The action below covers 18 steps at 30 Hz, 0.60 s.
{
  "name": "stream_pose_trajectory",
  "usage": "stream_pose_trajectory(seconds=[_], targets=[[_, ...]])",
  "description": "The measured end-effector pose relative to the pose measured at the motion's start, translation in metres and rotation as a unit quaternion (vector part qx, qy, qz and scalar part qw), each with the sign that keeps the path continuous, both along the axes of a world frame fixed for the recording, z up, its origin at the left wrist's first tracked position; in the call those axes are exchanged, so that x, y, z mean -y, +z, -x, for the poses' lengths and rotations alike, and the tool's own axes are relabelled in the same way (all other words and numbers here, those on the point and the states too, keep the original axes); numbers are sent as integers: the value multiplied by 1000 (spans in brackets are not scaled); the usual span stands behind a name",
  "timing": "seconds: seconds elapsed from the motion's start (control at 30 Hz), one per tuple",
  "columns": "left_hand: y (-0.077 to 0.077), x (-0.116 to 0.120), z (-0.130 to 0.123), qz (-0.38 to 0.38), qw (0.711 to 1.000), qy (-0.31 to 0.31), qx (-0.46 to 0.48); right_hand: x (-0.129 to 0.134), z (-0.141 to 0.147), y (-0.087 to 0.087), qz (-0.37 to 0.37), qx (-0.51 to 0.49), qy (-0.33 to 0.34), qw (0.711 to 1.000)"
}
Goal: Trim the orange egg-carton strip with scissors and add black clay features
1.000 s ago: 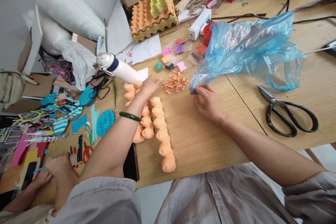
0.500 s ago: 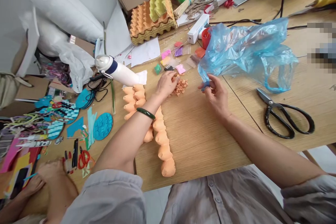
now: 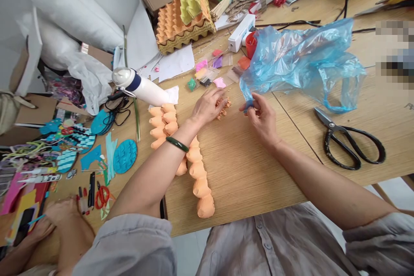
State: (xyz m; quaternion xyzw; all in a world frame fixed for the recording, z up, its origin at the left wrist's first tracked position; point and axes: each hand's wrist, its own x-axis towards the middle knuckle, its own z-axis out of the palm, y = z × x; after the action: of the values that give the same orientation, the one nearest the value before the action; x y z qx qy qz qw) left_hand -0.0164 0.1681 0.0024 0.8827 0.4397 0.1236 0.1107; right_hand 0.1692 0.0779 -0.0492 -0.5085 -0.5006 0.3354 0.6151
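Your grey shirt [image 3: 239, 250] and green bangle [image 3: 177, 144]
Rolled sleeves [image 3: 129, 241]; two buttons [image 3: 267, 246] below the near edge of the tabletop [image 3: 246, 181]; your bangle circles the left forearm [image 3: 145, 177].

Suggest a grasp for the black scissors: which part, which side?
I'd grip the black scissors by the loops, coming from the person's side. They lie flat, the wide loops toward the person and the blades pointing away, toward the bag. The right hand is nearer, but would likely need to release the bag first.
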Motion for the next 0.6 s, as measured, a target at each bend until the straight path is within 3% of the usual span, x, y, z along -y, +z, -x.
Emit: stream_pose_trajectory(seconds=[0.1,0.2,0.4,0.6], targets=[[-3,-7,-9,30,998,-55,-22,0,-1,-1,1,13,-7,1000],[-4,-6,-6,47,997,-57,-38,-1,-2,-1,2,19,-12,1000],[4,1,17,10,1000,12,-19,2,2,-1,7,29,-7,1000],[-5,-18,8,58,995,70,-30,2,2,-3,11,42,-6,999]])
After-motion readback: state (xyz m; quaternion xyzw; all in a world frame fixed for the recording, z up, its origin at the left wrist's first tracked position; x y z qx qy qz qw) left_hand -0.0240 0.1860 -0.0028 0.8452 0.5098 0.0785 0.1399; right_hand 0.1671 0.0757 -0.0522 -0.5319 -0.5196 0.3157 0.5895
